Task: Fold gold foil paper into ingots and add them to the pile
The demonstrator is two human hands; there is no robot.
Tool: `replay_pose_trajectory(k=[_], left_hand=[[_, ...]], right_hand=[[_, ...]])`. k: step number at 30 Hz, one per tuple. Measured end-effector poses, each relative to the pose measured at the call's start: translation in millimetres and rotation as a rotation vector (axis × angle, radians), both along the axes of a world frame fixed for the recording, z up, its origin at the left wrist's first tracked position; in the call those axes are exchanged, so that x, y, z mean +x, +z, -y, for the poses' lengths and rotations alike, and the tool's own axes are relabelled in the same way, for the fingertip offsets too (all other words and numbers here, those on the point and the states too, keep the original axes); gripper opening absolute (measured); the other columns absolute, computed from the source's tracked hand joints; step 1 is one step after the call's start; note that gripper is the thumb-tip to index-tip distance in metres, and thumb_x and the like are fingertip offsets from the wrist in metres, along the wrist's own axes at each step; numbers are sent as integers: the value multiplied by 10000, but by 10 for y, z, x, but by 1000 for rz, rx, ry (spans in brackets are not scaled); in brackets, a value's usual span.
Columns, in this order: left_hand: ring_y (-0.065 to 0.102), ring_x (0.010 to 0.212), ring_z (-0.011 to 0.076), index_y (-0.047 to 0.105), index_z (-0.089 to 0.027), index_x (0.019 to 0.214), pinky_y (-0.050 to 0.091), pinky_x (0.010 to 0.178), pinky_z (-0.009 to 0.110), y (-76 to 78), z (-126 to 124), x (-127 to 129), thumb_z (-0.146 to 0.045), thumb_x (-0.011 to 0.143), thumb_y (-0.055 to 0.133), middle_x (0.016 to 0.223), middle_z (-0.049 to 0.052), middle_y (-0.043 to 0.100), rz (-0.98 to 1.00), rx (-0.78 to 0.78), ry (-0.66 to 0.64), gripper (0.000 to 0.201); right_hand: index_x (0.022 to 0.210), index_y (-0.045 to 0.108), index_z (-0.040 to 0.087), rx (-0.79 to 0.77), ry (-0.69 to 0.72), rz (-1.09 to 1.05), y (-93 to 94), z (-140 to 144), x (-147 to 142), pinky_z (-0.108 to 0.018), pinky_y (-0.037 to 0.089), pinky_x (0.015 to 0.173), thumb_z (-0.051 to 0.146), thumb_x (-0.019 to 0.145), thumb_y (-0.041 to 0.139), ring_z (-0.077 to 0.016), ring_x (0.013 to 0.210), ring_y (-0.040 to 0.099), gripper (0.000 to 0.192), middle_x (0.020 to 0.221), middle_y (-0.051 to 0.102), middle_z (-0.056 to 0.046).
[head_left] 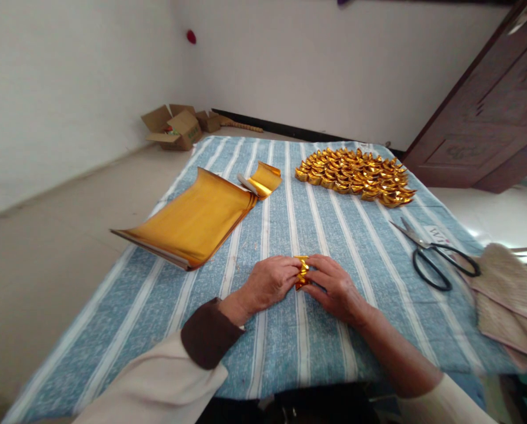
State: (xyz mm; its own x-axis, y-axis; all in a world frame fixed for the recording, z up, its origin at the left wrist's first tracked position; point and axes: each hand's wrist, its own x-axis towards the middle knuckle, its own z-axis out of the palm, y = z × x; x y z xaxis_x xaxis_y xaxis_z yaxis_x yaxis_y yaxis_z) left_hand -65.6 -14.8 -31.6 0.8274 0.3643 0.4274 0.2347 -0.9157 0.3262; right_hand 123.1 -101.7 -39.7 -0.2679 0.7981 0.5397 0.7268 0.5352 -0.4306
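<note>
Between my two hands, near the front of the table, is a small folded piece of gold foil paper. My left hand grips its left side with the fingers closed. From the right, my right hand pinches the same piece, thumb below and fingers on top. The fingers hide part of the folds. Ahead and to the left lies a curled stack of gold foil sheets, with a smaller stack of gold paper touching its far right end. Many folded gold paper ingots sit packed together at the back right.
Black-handled scissors lie partly open on the right of the striped tablecloth. A beige cloth rests at the right edge. Open cardboard boxes stand on the floor behind, and a wooden door is at the right.
</note>
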Motion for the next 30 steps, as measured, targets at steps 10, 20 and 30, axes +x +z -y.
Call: replay_pose_trajectory(k=[10, 20, 30], left_hand=[[697, 954, 175, 725, -180, 904, 573, 845, 314, -1, -44, -2, -172, 910, 567, 1033, 45, 746, 39, -98, 5, 158], [644, 1101, 213, 630, -174, 1094, 551, 931, 368, 49, -55, -12, -118, 822, 580, 1176, 91, 680, 16, -252, 58, 282], [625, 1118, 229, 585, -169, 1141, 543, 948, 391, 80, -18, 8, -128, 824, 557, 1182, 111, 656, 20, -276, 84, 321]], right_hand=[[852, 714, 203, -24, -181, -71, -125, -46, -97, -503, 501, 962, 224, 930, 534, -273, 1133, 573, 197, 1137, 653, -118], [677, 656, 204, -106, -321, -113, -142, -70, -189, -567, 423, 1020, 199, 892, 537, -311, 1261, 498, 246, 1187, 642, -129], [640, 621, 217, -119, -419, -111, -147, -85, -238, -552, 394, 1032, 146, 813, 586, -314, 1259, 500, 190, 1191, 656, -112]])
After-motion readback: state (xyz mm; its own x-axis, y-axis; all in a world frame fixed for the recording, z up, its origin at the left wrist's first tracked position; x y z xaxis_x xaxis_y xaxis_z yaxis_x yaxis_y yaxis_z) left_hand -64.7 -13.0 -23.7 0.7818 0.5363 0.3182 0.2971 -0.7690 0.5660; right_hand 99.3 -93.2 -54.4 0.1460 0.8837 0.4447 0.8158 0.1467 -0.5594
